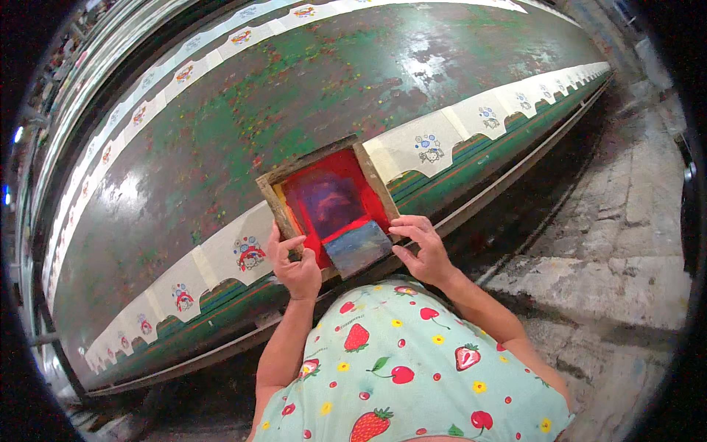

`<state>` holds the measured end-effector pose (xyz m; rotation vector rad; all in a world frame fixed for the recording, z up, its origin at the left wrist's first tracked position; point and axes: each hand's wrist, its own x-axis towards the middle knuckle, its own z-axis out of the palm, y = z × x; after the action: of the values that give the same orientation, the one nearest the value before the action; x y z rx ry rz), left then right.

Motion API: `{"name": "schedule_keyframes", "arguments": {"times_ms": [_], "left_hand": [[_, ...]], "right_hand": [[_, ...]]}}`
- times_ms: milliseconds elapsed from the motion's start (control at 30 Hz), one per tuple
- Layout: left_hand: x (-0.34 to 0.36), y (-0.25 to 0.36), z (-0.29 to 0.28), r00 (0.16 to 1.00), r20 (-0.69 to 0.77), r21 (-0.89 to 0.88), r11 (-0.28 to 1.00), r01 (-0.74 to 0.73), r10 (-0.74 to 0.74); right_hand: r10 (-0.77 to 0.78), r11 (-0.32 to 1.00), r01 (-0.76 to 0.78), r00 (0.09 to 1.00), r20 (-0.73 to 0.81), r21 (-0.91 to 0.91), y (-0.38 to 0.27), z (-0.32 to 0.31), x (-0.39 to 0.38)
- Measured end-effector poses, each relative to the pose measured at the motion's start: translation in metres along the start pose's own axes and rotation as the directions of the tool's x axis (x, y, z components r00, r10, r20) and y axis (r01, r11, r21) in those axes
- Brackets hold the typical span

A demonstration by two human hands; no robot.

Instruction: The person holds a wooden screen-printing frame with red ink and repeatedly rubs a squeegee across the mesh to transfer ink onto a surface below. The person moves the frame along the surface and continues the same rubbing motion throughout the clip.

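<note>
A small wooden-framed printing screen sits over the near row of cloth pieces, tilted a little against the table's edge. Red and dark purple ink covers its mesh, and a flat blue-grey squeegee blade rests inside at the near end. My left hand grips the frame's left side near its lower corner, thumb and fingers closed on the wood. On the opposite side my right hand pinches the right lower corner, close to the blade. What lies beneath the screen is hidden.
The long green table is worn and paint-spotted. White cloth pieces with red and blue prints lie left of the screen; pieces with blue outlines only lie right. Another printed row runs along the far edge. Concrete floor is at right.
</note>
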<state>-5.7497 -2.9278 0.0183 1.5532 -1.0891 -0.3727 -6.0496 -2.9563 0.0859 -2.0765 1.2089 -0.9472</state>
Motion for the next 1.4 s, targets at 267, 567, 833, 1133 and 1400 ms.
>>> {"name": "schedule_keyframes", "arguments": {"times_ms": [267,567,833,1133,1400], "left_hand": [[-0.014,0.016,0.035,0.994,-0.025,0.009,0.994,0.107,-0.107],[-0.009,0.011,0.035,0.981,0.003,-0.059,0.979,0.195,-0.195],[-0.008,0.006,0.034,0.974,0.012,-0.110,0.968,0.227,-0.227],[-0.010,0.004,0.034,0.977,0.007,-0.140,0.967,0.213,-0.214],[-0.007,0.009,0.034,0.983,0.023,-0.059,0.981,0.185,-0.184]], "right_hand": [[-0.056,0.994,0.046,0.993,0.106,0.096,0.041,-0.045,0.008],[-0.098,0.986,0.079,0.988,0.121,0.148,0.048,-0.052,0.009],[-0.169,0.984,0.161,0.978,0.122,0.073,0.039,-0.062,0.019],[-0.340,0.931,0.363,0.892,0.298,-0.023,0.014,-0.041,0.032],[-0.300,0.812,0.532,0.734,0.609,-0.240,-0.001,-0.015,0.061]]}}
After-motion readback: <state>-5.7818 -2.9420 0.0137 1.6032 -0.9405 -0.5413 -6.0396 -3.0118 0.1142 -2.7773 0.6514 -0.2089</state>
